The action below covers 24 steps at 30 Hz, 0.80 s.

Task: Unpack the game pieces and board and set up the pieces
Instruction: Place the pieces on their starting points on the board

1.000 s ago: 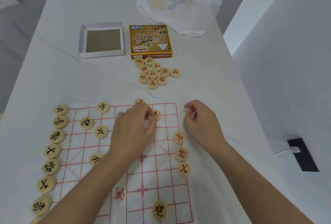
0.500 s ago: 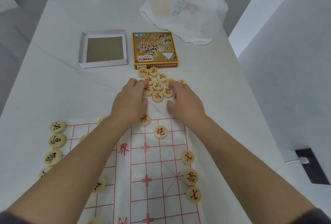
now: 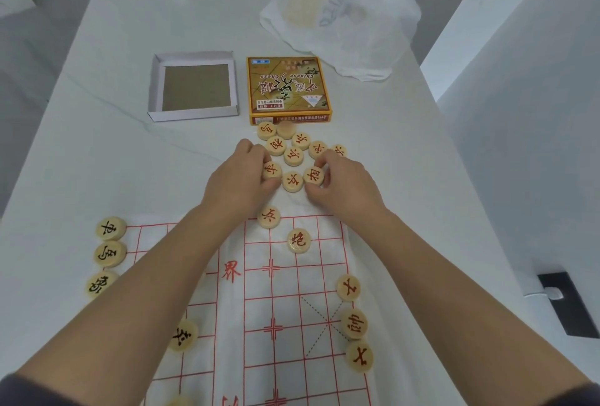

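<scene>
Two hands [image 3: 240, 178] [image 3: 344, 184] pinching, round wooden discs [image 3: 293, 156] (red-inked)

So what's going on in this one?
A person is setting up Chinese chess. Both hands are at the pile of red-lettered pieces beyond the board, in front of the yellow box. The left hand pinches the near-left piece, the right hand the near-right piece. Black-lettered pieces line the board's left edge; three red pieces sit along its right.
</scene>
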### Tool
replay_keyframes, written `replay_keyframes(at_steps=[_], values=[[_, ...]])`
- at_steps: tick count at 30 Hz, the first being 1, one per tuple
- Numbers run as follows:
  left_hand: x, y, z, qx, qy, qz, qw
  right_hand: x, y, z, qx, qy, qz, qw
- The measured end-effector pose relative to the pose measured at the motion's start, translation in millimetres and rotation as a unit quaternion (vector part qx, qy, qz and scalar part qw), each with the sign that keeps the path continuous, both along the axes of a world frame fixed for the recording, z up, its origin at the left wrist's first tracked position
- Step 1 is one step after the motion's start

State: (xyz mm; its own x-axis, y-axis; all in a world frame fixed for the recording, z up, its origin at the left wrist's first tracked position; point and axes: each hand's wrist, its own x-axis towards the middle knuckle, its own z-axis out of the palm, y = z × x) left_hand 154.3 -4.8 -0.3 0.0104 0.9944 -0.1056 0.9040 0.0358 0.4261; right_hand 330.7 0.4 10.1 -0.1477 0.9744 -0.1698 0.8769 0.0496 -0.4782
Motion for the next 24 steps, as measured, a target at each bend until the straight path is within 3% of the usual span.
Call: replay_keyframes(at_steps=[7, 24], values=[[-7.8, -45.4, 12.6, 0.080, -0.046, -0.006, 0.996, 9.3, -35.8, 5.6, 0.038, 0.042, -0.013, 0.998], [7.0, -133.6, 6.0, 0.069, -0.065, -0.034, 0.995, 54.5, -105.1, 1.2, 0.028, 0.018, -0.055, 0.998]])
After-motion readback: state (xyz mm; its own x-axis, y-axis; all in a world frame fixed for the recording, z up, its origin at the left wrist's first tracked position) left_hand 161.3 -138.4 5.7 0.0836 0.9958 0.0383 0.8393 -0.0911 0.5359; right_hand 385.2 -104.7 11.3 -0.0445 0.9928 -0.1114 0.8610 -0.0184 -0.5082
